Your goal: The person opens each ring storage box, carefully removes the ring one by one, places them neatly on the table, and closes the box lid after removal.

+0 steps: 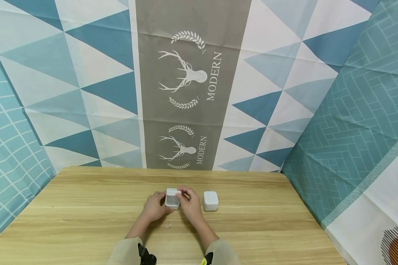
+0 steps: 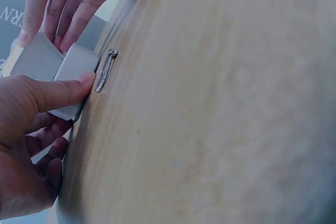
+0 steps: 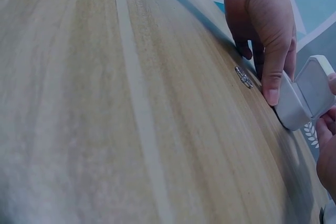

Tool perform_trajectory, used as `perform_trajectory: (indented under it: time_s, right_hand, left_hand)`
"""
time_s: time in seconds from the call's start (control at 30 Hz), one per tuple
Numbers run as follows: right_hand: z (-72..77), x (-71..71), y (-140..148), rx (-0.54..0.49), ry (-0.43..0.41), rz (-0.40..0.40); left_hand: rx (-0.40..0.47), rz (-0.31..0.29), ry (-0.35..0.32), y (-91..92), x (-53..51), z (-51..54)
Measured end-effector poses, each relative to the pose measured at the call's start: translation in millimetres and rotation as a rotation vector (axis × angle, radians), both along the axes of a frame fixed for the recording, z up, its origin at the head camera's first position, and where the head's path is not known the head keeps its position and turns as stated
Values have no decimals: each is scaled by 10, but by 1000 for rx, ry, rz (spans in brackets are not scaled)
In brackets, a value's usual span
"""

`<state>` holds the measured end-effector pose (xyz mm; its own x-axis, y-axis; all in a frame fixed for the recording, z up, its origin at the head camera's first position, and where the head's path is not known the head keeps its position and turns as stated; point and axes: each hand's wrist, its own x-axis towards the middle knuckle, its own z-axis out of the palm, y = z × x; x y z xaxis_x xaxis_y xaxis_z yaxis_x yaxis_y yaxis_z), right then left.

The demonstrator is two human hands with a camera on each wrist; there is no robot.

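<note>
A small white ring box [image 1: 172, 205] stands on the table with its lid [image 2: 39, 59] raised. My left hand [image 1: 154, 208] grips the base from the left, its thumb pressed on the front wall in the left wrist view. At the lid's upper right edge, my right hand [image 1: 190, 206] pinches with thumb and fingers. A silver ring [image 1: 168, 225] set with small stones lies on the wood just in front of the box, touched by neither hand. The box's inside looks pale, but its bottom is partly hidden.
To the right of my right hand sits a second white box [image 1: 210, 201], closed. The wooden table [image 1: 268, 221] extends on both sides, and a patterned cloth [image 1: 106, 92] hangs behind its far edge. Dark straps show at both sleeves.
</note>
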<state>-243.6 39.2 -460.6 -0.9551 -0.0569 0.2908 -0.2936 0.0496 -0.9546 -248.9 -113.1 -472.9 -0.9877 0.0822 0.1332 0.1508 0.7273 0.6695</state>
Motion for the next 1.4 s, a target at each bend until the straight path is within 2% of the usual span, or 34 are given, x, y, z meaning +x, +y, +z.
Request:
perform_trajectory:
  time_s: [0.07, 0.3, 0.4, 0.6, 0.87, 1.4]
  right_hand:
    - [-19, -8, -2, -2, -1, 1]
    - [-238, -147, -10, 1, -14, -22]
    - [-266, -162, -9, 8, -8, -24]
    - [-222, -130, 3, -6, -12, -4]
    - [-6, 29, 0, 2, -29, 4]
    - [-22, 20, 10, 0, -20, 4]
  left_hand:
    - [7, 2, -5, 2, -2, -5]
    - [3, 2, 2, 1, 1, -3]
    - [5, 3, 1, 4, 5, -1]
    - [13, 2, 5, 5, 0, 1]
    - [12, 3, -5, -3, 11, 0]
    - [11, 6, -19, -6, 2, -18]
